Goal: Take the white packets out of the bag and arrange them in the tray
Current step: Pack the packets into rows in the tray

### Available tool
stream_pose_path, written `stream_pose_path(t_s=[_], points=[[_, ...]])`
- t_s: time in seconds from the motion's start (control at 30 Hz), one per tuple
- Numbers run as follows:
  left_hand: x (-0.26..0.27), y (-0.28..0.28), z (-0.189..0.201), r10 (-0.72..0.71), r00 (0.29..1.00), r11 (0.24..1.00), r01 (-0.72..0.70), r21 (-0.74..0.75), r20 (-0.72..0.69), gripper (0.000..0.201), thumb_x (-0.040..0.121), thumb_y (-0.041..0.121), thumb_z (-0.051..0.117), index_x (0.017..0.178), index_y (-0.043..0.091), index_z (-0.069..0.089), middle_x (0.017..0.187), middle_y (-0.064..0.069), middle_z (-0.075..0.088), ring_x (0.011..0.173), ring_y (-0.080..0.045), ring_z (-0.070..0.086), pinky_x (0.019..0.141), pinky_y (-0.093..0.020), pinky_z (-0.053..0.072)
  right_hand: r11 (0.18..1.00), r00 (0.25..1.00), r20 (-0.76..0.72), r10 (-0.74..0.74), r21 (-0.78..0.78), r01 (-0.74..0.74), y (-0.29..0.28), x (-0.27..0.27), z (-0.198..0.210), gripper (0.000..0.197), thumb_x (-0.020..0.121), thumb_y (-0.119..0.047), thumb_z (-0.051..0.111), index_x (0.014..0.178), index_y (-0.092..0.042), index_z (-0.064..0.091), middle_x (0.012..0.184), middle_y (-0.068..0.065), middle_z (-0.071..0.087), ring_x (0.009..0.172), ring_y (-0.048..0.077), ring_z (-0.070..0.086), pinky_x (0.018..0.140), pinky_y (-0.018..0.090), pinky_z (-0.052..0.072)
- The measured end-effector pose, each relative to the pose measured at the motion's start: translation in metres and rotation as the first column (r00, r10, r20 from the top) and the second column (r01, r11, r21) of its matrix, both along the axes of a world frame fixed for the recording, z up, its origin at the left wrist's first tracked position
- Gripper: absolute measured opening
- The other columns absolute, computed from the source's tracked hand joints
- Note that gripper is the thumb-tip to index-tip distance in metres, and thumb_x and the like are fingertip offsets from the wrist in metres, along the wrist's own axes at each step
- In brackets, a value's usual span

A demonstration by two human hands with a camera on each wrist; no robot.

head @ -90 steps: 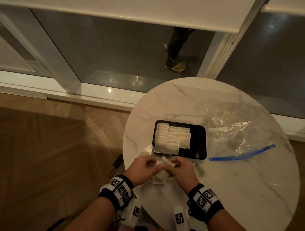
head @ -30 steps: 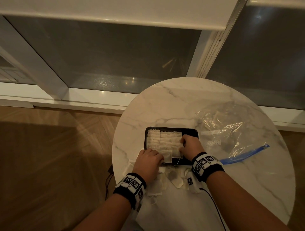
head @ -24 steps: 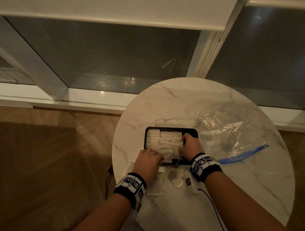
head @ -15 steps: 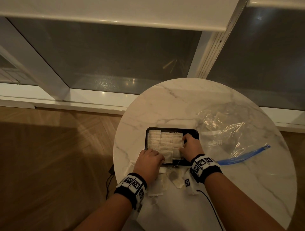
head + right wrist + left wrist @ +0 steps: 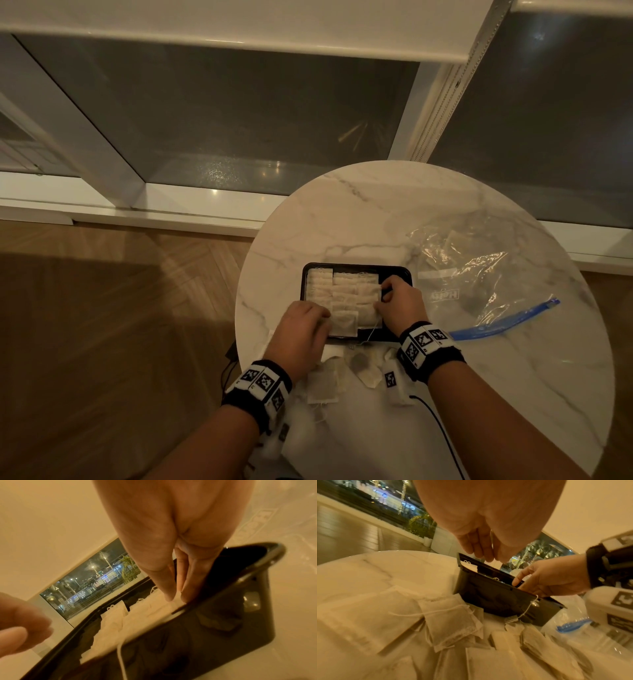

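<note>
A black tray (image 5: pixel 397 270) sits mid-table with white packets (image 5: pixel 352 291) laid in overlapping rows. My left hand (image 5: pixel 325 318) reaches over the tray's near-left corner; in the left wrist view its thumb and fingers (image 5: pixel 491 558) meet on the top edge of a packet. My right hand (image 5: pixel 383 298) is at the right side of the rows, and in the right wrist view it (image 5: pixel 176 599) pinches a packet edge against the tray wall (image 5: pixel 205 635). The clear zip bag (image 5: pixel 479 274) lies flat to the right of the tray.
Several loose packets (image 5: pixel 322 383) with strings lie between the tray and the near edge of the round marble table (image 5: pixel 376 212). The bag's blue zip strip (image 5: pixel 503 325) points right. A window sill and wooden floor lie beyond the table's left edge.
Three seconds ago both hands held a packet together near the table's front edge. Since one second ago they have stayed at the tray, the right hand shifting only slightly.
</note>
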State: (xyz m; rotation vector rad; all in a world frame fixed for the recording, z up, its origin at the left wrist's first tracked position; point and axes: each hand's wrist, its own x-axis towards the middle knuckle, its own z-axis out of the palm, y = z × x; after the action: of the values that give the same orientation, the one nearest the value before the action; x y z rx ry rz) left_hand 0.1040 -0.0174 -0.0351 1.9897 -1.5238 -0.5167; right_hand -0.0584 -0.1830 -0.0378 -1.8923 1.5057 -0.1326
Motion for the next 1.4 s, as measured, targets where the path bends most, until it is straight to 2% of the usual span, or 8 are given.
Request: stream_pose_path(t_s=[0.23, 0.5, 0.73, 0.9, 1.03, 1.17, 1.33, 1.4], points=[[0.045, 0.045, -0.007, 0.380, 0.925, 0.896, -0.367, 0.248, -0.003, 0.019, 0.091, 0.027, 0.064, 0.109, 0.018, 0.064, 0.098, 0.005, 0.059, 0.094, -0.015, 0.058, 0.083, -0.029, 0.048, 0.994, 0.969, 0.220, -0.108, 0.000, 0.110, 0.023, -0.023, 0.028, 0.019, 0.085, -0.014, 0.073, 0.099, -0.021, 0.063, 0.081, -0.005, 0.064, 0.073, 0.005, 0.061, 0.061, 0.009, 0.042], [0.044, 0.068, -0.015, 0.344, 0.938, 0.755, -0.306, 0.580, 0.047, 0.051, 0.079, 0.059, 0.070, 0.114, 0.023, 0.057, 0.107, 0.002, 0.059, 0.097, -0.015, 0.058, 0.085, -0.029, 0.051, 0.993, 0.948, 0.307, -0.087, 0.106, 0.056, 0.084, -0.053, 0.022, 0.016, 0.087, -0.009, 0.071, 0.094, -0.023, 0.066, 0.078, -0.004, 0.068, 0.074, 0.006, 0.065, 0.067, 0.018, 0.050], [0.033, 0.065, -0.023, 0.400, 0.916, 0.732, -0.337, 0.592, 0.028, 0.046, 0.083, 0.042, 0.075, 0.116, 0.018, 0.053, 0.106, -0.003, 0.063, 0.097, -0.020, 0.060, 0.082, -0.029, 0.051, 0.985, 0.956, 0.278, 0.090, 0.118, -0.127, 0.114, -0.043, 0.017, 0.011, 0.088, -0.014, 0.069, 0.091, -0.025, 0.069, 0.080, -0.010, 0.069, 0.079, -0.003, 0.062, 0.068, 0.010, 0.049], [0.036, 0.066, -0.020, 0.460, 0.887, 0.728, -0.353, 0.587, -0.038, 0.032, 0.082, 0.034, 0.078, 0.102, 0.016, 0.060, 0.086, 0.004, 0.061, 0.086, -0.017, 0.061, 0.080, -0.028, 0.051, 0.969, 0.953, 0.247, 0.173, 0.130, -0.210, 0.123, -0.031, 0.010, 0.009, 0.089, -0.020, 0.066, 0.094, -0.027, 0.068, 0.081, -0.005, 0.068, 0.076, 0.007, 0.064, 0.075, 0.028, 0.056], [0.041, 0.073, -0.013, 0.457, 0.880, 0.775, -0.325, 0.542, -0.127, 0.017, 0.084, 0.035, 0.075, 0.082, 0.025, 0.061, 0.074, 0.007, 0.061, 0.076, -0.015, 0.059, 0.073, -0.027, 0.049, 0.962, 0.948, 0.242, 0.205, 0.128, -0.241, 0.126, -0.024, 0.013, 0.007, 0.089, -0.021, 0.065, 0.093, -0.026, 0.068, 0.077, -0.003, 0.067, 0.073, 0.009, 0.062, 0.073, 0.030, 0.055], [0.046, 0.086, 0.002, 0.445, 0.863, 0.849, -0.322, 0.420, -0.239, 0.014, 0.085, 0.038, 0.075, 0.084, 0.026, 0.067, 0.078, 0.008, 0.069, 0.072, -0.009, 0.064, 0.063, -0.023, 0.048, 0.962, 0.947, 0.263, 0.186, 0.146, -0.230, 0.126, -0.022, 0.021, 0.006, 0.089, -0.021, 0.067, 0.092, -0.025, 0.068, 0.077, -0.004, 0.068, 0.074, 0.007, 0.062, 0.071, 0.024, 0.053], [0.034, 0.087, 0.037, 0.473, 0.509, 0.881, -0.286, 0.377, -0.719, 0.017, 0.089, 0.014, 0.072, 0.098, 0.000, 0.067, 0.074, -0.011, 0.067, 0.063, -0.017, 0.064, 0.054, -0.022, 0.051, 0.951, 0.900, 0.430, 0.069, 0.245, -0.190, 0.127, -0.013, 0.041, 0.006, 0.089, -0.025, 0.071, 0.095, -0.026, 0.070, 0.085, -0.002, 0.070, 0.079, 0.011, 0.066, 0.074, 0.028, 0.057], [0.027, 0.083, 0.046, 0.435, 0.429, 0.899, -0.250, 0.359, -0.792, 0.018, 0.088, 0.009, 0.072, 0.100, -0.003, 0.066, 0.075, -0.013, 0.065, 0.063, -0.014, 0.064, 0.056, -0.020, 0.052, 0.926, 0.863, 0.505, 0.017, 0.319, -0.205, 0.128, -0.005, 0.052, 0.013, 0.089, -0.026, 0.071, 0.102, -0.027, 0.070, 0.091, -0.002, 0.071, 0.080, 0.011, 0.067, 0.068, 0.026, 0.058]])
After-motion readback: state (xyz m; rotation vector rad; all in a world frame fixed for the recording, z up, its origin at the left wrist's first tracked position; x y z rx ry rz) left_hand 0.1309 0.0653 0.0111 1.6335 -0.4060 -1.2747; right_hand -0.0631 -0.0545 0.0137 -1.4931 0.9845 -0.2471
